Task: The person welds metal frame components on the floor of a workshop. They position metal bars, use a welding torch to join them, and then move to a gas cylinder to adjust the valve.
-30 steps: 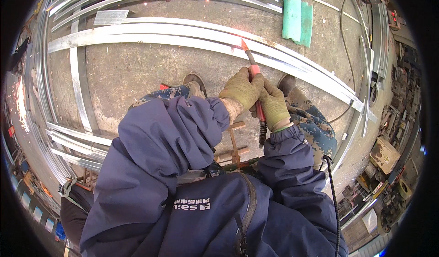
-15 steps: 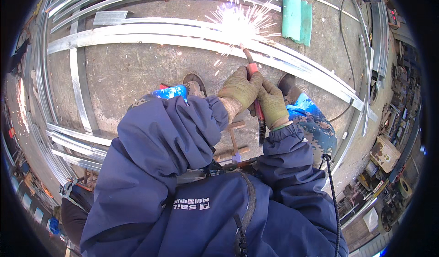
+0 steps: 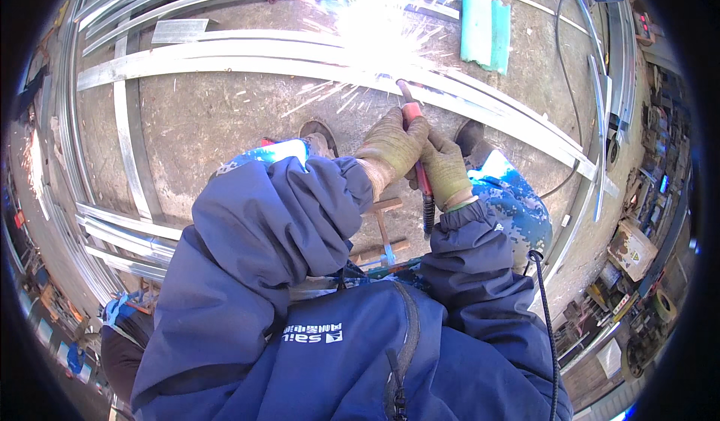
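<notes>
1. Holding the welding torch (image 3: 412, 111) in the gloved left hand (image 3: 395, 140), with fingers curled all the way around its red handle.
2. Gripping lower down the same handle with the gloved right hand (image 3: 445, 170), close against the left; fingers bent inward, but impossible to tell how tightly, with undersides hidden.
3. Pointing away from the body, with nozzle (image 3: 404, 89) over the pale metal bars (image 3: 225, 62); contact lost in the brightness.
4. Swollen from a smaller burst half a second ago, and from only an orange-glowing tip a second ago, into a broad white glare (image 3: 375, 35).
5. Throwing blue light onto the camouflage trousers (image 3: 517, 200), absent a second ago.
6. Hardly shifted in grip; probably welding now, with an arc struck at the bars.
7. Lying right of the glare, on the concrete floor (image 3: 225, 113): a green sheet (image 3: 476, 35).
</notes>
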Available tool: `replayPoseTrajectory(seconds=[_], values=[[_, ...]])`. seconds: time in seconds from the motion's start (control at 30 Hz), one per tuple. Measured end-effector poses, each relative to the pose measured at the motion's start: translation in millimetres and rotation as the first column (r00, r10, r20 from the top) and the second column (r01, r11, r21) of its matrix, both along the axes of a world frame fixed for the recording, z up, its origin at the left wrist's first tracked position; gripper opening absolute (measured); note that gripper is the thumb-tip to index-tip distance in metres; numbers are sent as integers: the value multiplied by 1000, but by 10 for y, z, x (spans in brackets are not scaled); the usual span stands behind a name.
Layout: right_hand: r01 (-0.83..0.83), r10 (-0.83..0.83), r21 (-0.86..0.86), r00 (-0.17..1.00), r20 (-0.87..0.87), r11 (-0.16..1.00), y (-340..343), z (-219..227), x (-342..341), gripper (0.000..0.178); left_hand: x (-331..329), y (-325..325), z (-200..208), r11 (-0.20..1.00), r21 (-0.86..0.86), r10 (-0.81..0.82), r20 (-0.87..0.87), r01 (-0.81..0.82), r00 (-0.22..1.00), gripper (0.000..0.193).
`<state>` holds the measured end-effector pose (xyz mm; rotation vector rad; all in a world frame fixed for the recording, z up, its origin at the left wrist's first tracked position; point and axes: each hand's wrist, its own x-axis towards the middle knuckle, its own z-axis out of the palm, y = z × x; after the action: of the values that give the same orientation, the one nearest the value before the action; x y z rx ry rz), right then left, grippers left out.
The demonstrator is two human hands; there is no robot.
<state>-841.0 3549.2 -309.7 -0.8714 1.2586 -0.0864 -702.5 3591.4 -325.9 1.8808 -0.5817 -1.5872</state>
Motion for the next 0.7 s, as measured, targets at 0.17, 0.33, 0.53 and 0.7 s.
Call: replayPoseTrajectory(seconds=[0.17, 0.33, 0.53, 0.7], values=[[35, -35, -33, 999, 12, 999, -4, 11, 0, 48, -2, -1, -19, 999, -44, 10, -109, -15, 994, 50], [140, -148, -128, 988, -50, 982, -72, 179, -29, 52, 14, -54, 142, 991, -135, -20, -91, 8, 996, 53], [238, -249, -193, 968, -36, 952, -170, 341, -154, 53, -84, -72, -163, 891, -246, -212, 516, 381, 830, 52], [269, -266, -186, 963, 40, 945, -177, 572, -230, 50, -248, -551, -699, 714, -178, -163, 898, 677, 408, 56]])
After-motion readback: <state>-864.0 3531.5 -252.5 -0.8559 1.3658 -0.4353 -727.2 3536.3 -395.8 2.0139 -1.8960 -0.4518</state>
